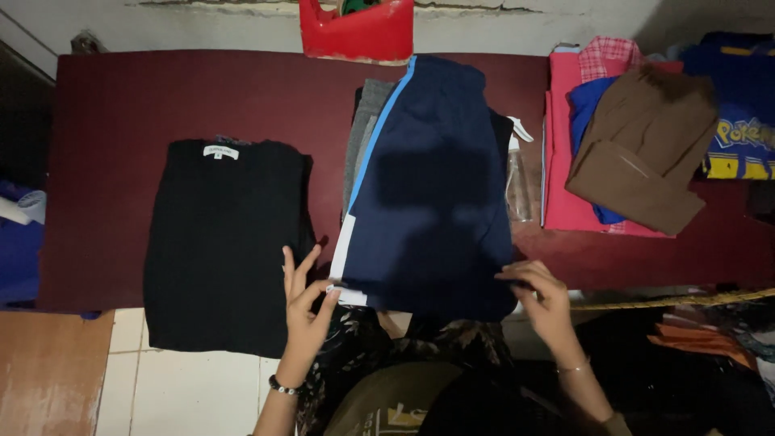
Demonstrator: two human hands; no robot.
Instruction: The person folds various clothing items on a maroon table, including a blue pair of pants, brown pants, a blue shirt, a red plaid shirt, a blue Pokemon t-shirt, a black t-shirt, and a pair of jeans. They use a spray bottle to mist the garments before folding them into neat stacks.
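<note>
A folded navy garment with a light blue and white side stripe lies in the middle of the dark red table, its near end hanging over the front edge. My left hand pinches its near left white corner between thumb and fingers. My right hand grips its near right corner. A folded grey garment peeks out from under its left side. A folded black shirt with a white neck label lies to the left, close to my left hand.
A red plastic container stands at the table's back edge. On the right lie a pink cloth, a brown folded garment, a blue and yellow printed shirt and a clear plastic bottle. White floor tiles show below.
</note>
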